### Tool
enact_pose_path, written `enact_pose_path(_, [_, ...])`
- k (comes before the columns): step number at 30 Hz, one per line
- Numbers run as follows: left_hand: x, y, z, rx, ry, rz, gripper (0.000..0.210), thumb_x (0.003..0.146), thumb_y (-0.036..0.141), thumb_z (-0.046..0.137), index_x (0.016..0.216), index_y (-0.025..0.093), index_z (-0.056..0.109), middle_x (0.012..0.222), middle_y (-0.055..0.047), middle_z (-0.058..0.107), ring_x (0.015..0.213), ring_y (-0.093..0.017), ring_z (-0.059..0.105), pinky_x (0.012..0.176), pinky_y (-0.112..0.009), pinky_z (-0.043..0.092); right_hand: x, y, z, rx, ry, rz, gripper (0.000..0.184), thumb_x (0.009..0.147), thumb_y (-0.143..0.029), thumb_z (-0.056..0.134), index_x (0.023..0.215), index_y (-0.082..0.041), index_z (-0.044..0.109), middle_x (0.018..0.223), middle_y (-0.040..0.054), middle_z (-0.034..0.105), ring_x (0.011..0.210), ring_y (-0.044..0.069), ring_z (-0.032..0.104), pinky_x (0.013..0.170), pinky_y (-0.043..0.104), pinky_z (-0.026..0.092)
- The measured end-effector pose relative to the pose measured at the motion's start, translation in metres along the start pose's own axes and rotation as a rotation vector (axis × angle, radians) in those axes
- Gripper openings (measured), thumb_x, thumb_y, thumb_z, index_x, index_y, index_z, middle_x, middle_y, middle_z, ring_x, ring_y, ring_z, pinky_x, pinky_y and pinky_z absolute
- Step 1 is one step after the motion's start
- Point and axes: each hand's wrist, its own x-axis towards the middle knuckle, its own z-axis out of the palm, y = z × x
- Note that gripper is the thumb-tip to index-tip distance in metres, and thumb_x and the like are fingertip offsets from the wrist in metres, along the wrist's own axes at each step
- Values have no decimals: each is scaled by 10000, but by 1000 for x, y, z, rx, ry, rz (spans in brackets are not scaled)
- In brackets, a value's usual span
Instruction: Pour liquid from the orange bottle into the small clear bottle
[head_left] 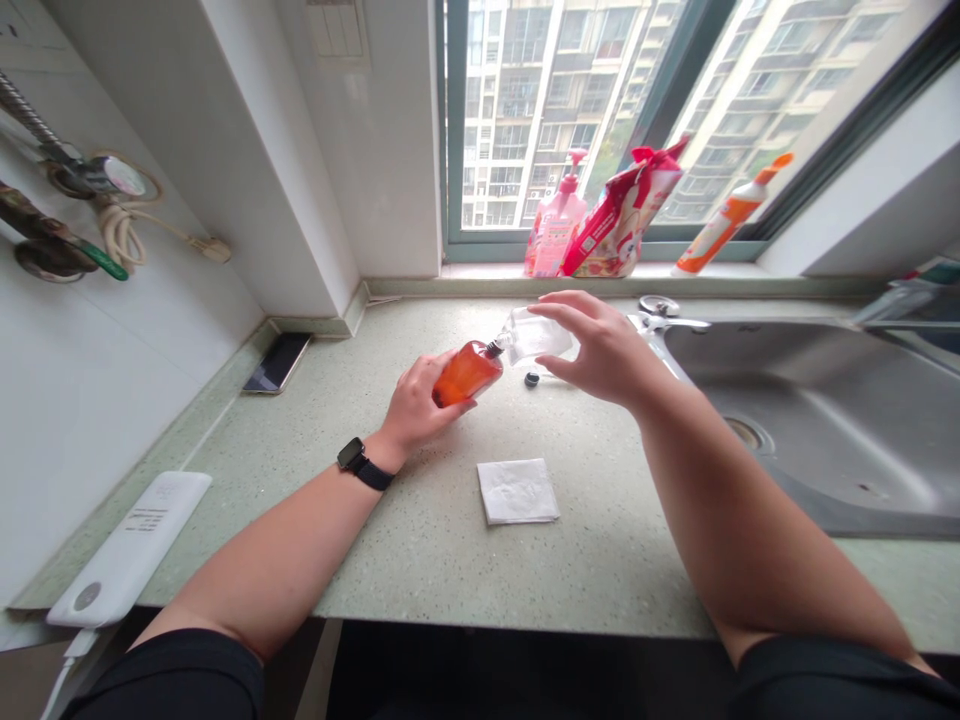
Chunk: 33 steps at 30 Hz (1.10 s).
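My left hand (420, 402) is wrapped round an amber bottle (469, 374), which tilts to the right with its dark threaded neck pointing up. Against that neck sits the mouth of a clear bottle (531, 337), tipped toward the amber one. Thumb and fingers of my right hand (592, 345) grip the clear bottle from its base end. Whether liquid runs between the two, I cannot tell. A small black cap (532, 380) lies on the counter just below the clear bottle. Closer to me rests a folded white tissue (518, 491).
A steel sink (825, 400) with a tap (667, 318) is at the right. On the windowsill stand a pink pump bottle (555, 228), a red pouch (626, 215) and an orange-white bottle (727, 222). A phone (277, 362) and white power bank (133, 545) lie left.
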Motion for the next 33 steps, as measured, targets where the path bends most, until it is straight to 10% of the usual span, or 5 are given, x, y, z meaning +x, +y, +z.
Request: enact_pose_path(33, [0, 1, 1, -25, 5, 4, 729, 903, 513, 837, 1523, 292, 526, 1353, -116, 665, 1201, -314, 674, 1002, -497, 581, -1, -5, -4, -33, -5, -7, 537, 897, -288, 729, 1424, -359, 654, 1442, 103, 664, 1286, 372, 662, 1107, 640, 530])
